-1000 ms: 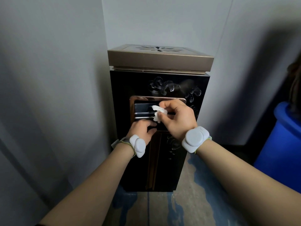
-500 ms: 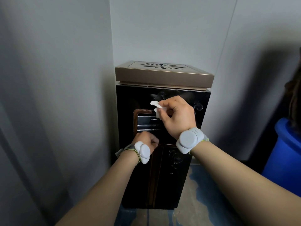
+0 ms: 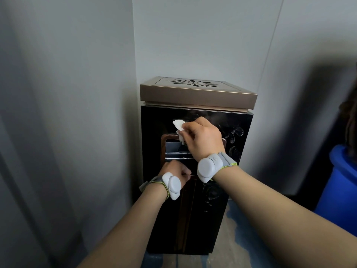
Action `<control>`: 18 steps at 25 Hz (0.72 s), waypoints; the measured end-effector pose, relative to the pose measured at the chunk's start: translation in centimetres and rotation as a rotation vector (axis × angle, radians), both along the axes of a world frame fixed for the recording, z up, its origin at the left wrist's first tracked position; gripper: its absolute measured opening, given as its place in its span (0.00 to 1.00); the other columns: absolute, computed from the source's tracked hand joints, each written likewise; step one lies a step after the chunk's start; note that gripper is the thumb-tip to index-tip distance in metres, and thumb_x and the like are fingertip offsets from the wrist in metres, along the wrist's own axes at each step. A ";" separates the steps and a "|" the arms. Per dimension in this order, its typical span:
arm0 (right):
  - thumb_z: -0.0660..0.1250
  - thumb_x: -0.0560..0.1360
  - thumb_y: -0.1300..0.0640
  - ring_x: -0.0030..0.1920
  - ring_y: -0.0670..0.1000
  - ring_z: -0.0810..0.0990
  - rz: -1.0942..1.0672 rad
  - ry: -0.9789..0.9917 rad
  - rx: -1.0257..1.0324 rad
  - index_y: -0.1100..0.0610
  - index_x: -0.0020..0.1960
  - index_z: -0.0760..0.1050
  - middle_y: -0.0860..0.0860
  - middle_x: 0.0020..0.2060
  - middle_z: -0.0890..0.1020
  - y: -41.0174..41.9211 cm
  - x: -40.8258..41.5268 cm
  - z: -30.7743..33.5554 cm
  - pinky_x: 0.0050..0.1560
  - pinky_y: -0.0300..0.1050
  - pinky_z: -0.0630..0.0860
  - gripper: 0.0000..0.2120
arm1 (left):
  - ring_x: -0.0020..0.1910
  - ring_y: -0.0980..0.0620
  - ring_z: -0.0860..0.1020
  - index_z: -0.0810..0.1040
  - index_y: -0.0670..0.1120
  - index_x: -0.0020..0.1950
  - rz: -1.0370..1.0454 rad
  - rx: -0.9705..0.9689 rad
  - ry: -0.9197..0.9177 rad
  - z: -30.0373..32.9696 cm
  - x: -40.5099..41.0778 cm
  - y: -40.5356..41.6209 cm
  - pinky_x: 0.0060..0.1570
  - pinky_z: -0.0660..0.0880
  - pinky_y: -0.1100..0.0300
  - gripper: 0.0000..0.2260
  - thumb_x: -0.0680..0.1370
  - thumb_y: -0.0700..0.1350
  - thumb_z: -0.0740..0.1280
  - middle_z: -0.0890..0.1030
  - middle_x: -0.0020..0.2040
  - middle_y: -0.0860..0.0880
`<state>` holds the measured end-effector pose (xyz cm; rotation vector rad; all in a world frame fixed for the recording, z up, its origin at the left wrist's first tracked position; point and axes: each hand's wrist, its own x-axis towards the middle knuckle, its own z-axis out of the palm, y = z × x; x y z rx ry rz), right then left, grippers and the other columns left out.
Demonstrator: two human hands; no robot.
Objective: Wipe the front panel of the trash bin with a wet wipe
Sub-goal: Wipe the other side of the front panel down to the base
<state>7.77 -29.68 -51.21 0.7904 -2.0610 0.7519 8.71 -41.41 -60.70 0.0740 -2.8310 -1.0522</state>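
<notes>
A tall black trash bin (image 3: 160, 219) with a bronze lid (image 3: 197, 95) stands in a wall corner. Its glossy front panel (image 3: 154, 122) has a framed metal flap in the upper half. My right hand (image 3: 202, 138) pinches a crumpled white wet wipe (image 3: 178, 126) against the panel just above the flap's top edge. My left hand (image 3: 174, 171) is curled into a fist, resting on the panel at the lower edge of the flap frame. Both wrists carry grey bands with white pods.
Grey walls close in on the left and behind the bin. A blue plastic barrel (image 3: 340, 190) stands at the right edge. The floor (image 3: 231, 238) beside the bin is grey with blue paint stains.
My right hand has carried the wipe upward from the flap opening to the panel above it. My left hand stays at the flap's lower edge. The camera has tilted up.
</notes>
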 end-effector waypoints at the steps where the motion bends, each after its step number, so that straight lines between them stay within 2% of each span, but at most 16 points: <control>1: 0.72 0.76 0.56 0.41 0.61 0.79 -0.018 0.006 0.010 0.59 0.52 0.84 0.56 0.44 0.80 0.0 0.0 0.0 0.39 0.53 0.78 0.08 | 0.43 0.59 0.77 0.85 0.51 0.47 -0.003 0.000 -0.004 0.1 0.0 0.0 0.37 0.65 0.74 0.06 0.76 0.48 0.68 0.85 0.46 0.57; 7: 0.68 0.79 0.53 0.40 0.63 0.79 -0.066 0.009 0.123 0.59 0.51 0.83 0.56 0.45 0.79 -0.6 -0.1 0.4 0.39 0.54 0.78 0.10 | 0.50 0.58 0.80 0.84 0.53 0.49 -0.008 0.007 -0.013 -0.1 -0.3 -0.2 0.44 0.68 0.72 0.05 0.76 0.50 0.70 0.84 0.48 0.58; 12: 0.68 0.79 0.53 0.39 0.64 0.78 -0.068 0.008 0.083 0.60 0.49 0.82 0.56 0.43 0.79 -0.7 -0.1 0.6 0.38 0.56 0.78 0.11 | 0.53 0.56 0.80 0.84 0.51 0.51 -0.017 0.002 -0.004 0.0 -0.5 -0.1 0.52 0.72 0.68 0.06 0.76 0.47 0.71 0.84 0.50 0.55; 14: 0.68 0.78 0.53 0.38 0.64 0.78 -0.069 0.015 0.067 0.60 0.48 0.82 0.56 0.42 0.79 -0.8 0.0 0.7 0.37 0.56 0.78 0.10 | 0.54 0.55 0.80 0.84 0.49 0.48 -0.020 0.003 0.003 -0.1 -0.4 -0.1 0.54 0.74 0.65 0.04 0.76 0.47 0.70 0.84 0.50 0.55; 16: 0.69 0.78 0.54 0.37 0.63 0.78 -0.072 0.024 0.061 0.60 0.46 0.82 0.56 0.41 0.79 -0.8 0.0 0.9 0.36 0.55 0.78 0.10 | 0.53 0.54 0.80 0.81 0.49 0.41 -0.032 -0.005 0.017 -0.1 -0.4 -0.1 0.52 0.74 0.65 0.04 0.76 0.47 0.71 0.85 0.48 0.54; 18: 0.69 0.77 0.54 0.37 0.63 0.78 -0.078 0.027 0.055 0.60 0.46 0.82 0.56 0.41 0.79 -0.7 0.0 1.1 0.35 0.55 0.77 0.09 | 0.52 0.53 0.81 0.81 0.49 0.42 -0.033 -0.017 0.022 -0.1 -0.5 -0.2 0.49 0.73 0.67 0.04 0.76 0.46 0.71 0.85 0.48 0.53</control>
